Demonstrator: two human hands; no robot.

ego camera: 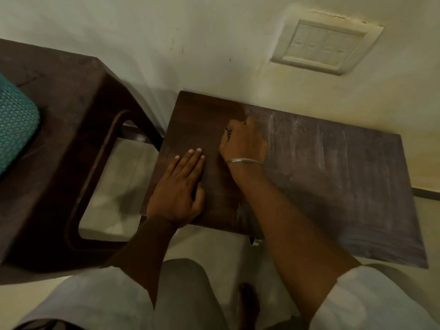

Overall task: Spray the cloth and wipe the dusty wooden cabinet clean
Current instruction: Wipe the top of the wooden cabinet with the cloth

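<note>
The wooden cabinet top [333,177] stands against the wall. Its left part is dark and clean, while its right part carries a grey, streaked film of dust. My left hand [178,189] lies flat on the clean left part with its fingers straight. My right hand [242,141] is curled and pressed down near the middle of the top, at the border between clean and dusty wood. Only a small dark scrap of the cloth [228,133] shows at its fingers; the rest is hidden under the hand. No spray bottle is in view.
A dark brown plastic chair [71,144] stands close on the left, with a teal patterned cushion [14,122] on its seat. A switch plate [326,46] is on the wall behind. A small white part [256,241] shows under the cabinet's front edge. Pale floor tiles lie below.
</note>
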